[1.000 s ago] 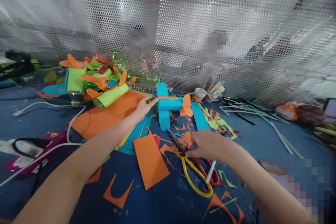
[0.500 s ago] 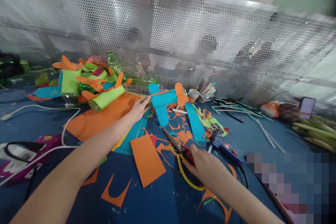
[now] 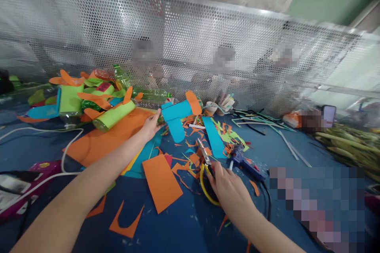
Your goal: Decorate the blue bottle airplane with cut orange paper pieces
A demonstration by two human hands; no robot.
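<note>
My left hand (image 3: pixel 151 127) is closed around the near end of a plastic bottle wrapped in blue paper, a model plane (image 3: pixel 181 110). A blue wing hangs down from it, and orange paper flaps stand at its far end. In my right hand (image 3: pixel 227 182) are scissors (image 3: pixel 203 151) with a yellow-rimmed handle, low over the table, their blades pointing away from me. Below the left hand lies an orange paper rectangle (image 3: pixel 162 183). Between the hands are scattered orange scraps (image 3: pixel 194 160) and a blue paper strip (image 3: pixel 214 138). A blue glue gun (image 3: pixel 247 166) rests right of the scissors.
Other bottle planes (image 3: pixel 115 115) crowd the left back, beside a large orange sheet (image 3: pixel 89 142). A cup of sticks (image 3: pixel 211 107) stands near the perforated metal screen (image 3: pixel 190 35). White cables (image 3: pixel 69 154) and a purple box (image 3: pixel 49 184) are at left; people sit behind the screen.
The blue plane has tipped in my left hand, so its upper wing no longer shows. The scissors have swung more upright, blades pointing further away from me. The view has shifted slightly right.
</note>
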